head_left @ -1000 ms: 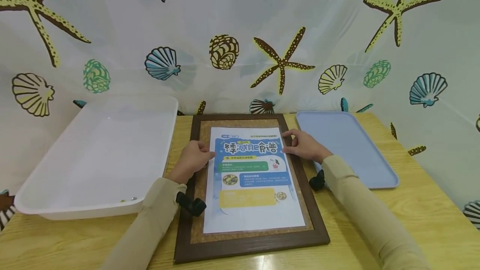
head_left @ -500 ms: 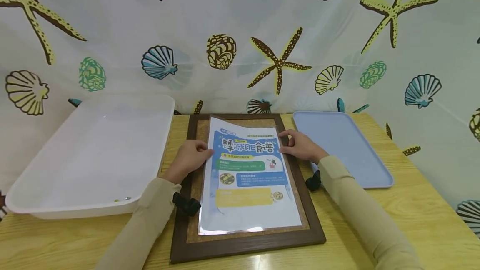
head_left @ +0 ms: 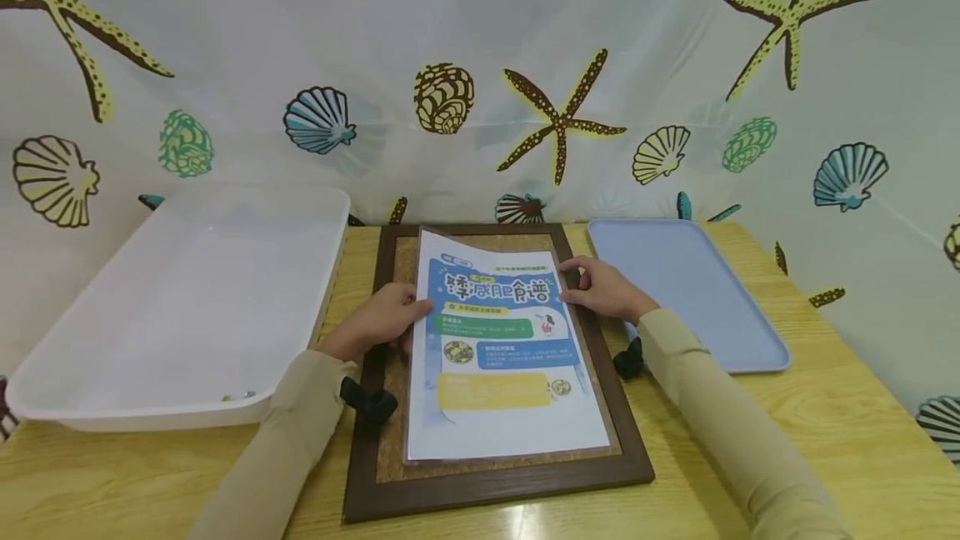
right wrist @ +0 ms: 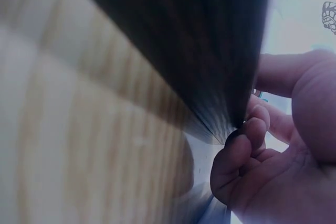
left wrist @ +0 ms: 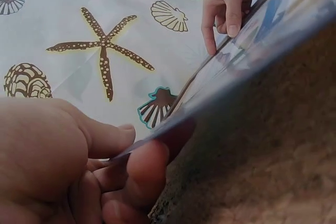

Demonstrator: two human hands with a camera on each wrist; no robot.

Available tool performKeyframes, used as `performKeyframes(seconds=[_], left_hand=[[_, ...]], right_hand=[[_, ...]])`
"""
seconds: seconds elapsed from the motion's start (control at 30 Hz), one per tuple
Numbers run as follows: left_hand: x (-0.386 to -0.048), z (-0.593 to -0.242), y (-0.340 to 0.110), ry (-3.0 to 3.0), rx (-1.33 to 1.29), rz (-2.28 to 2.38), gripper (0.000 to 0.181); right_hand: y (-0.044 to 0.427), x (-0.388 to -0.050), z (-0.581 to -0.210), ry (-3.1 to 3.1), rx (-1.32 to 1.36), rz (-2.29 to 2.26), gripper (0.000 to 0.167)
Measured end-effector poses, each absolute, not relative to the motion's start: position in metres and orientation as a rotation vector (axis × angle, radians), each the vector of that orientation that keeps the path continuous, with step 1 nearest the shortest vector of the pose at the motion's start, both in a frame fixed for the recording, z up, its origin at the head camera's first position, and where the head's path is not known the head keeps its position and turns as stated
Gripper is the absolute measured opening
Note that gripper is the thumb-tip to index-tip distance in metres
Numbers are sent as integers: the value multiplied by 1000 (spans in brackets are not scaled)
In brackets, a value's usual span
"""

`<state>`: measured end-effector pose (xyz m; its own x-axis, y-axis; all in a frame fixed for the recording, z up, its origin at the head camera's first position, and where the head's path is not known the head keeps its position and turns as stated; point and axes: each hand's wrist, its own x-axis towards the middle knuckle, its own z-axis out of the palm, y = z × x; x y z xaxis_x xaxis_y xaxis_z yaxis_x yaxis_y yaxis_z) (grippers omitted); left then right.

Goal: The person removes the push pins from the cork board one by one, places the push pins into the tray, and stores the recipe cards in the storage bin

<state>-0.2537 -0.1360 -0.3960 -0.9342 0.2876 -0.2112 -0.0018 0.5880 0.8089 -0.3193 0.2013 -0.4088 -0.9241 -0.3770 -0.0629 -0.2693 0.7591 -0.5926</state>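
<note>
A laminated printed sheet (head_left: 502, 348) with blue, green and yellow panels lies over a brown-framed corkboard (head_left: 390, 469). Its left side is raised off the cork. My left hand (head_left: 386, 313) pinches that left edge, thumb above and fingers beneath, as the left wrist view shows up close. At the opposite edge, my right hand (head_left: 606, 288) touches the sheet near its upper right with thumb and forefinger spread apart. The remaining right fingers (right wrist: 239, 156) curl beside the dark frame side in the right wrist view. What lies under the sheet is mostly hidden.
A deep white tray (head_left: 187, 298) stands to the left, with a few tiny items (head_left: 249, 395) near its front edge. On the right lies a flat blue tray (head_left: 682, 290). A shell-patterned curtain (head_left: 465, 15) hangs behind the wooden table (head_left: 810, 407).
The sheet's left side, flat a second ago, has come up, its upper left corner lifted, with my left hand on that edge. My right hand has stayed at the right edge.
</note>
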Motion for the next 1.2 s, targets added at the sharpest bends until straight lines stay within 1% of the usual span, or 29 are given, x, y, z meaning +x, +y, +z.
performKeyframes(seconds=[0.4, 0.67, 0.97, 1.07, 1.2], left_hand=[[-252, -391, -136, 2437, 162, 1479, 42], [-252, -388, -144, 2434, 156, 1575, 43], [-254, -385, -145, 2415, 159, 1670, 42], [-255, -386, -145, 2399, 172, 1706, 43], [-258, -385, -143, 2400, 142, 1701, 43]], right_hand=[[200, -320, -406, 2766, -519, -868, 46], [201, -317, -407, 2702, -458, -901, 47], [208, -302, -394, 2459, -558, -1088, 43], [209, -296, -388, 2432, -593, -1149, 40], [213, -291, -383, 2439, -628, -1278, 31]])
